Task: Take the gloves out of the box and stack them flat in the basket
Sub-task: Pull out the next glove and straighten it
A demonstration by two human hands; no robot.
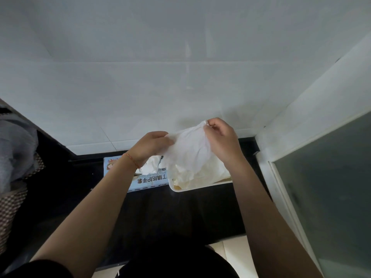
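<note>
A thin white glove (190, 145) is stretched in the air between my two hands, above the basket. My left hand (152, 145) pinches its left edge and my right hand (220, 137) pinches its upper right corner. Below it the white basket (180, 190) holds a pile of white gloves (192, 175). The light blue glove box (144, 180) lies on the dark counter just left of the basket, with white gloves (152, 166) bulging out of its opening. My left wrist covers part of the box.
The dark counter (170, 213) runs along a white tiled wall (180, 77). A frosted glass pane in a white frame (331, 187) stands at the right. Grey cloth on a woven checked surface (14, 157) lies at the left.
</note>
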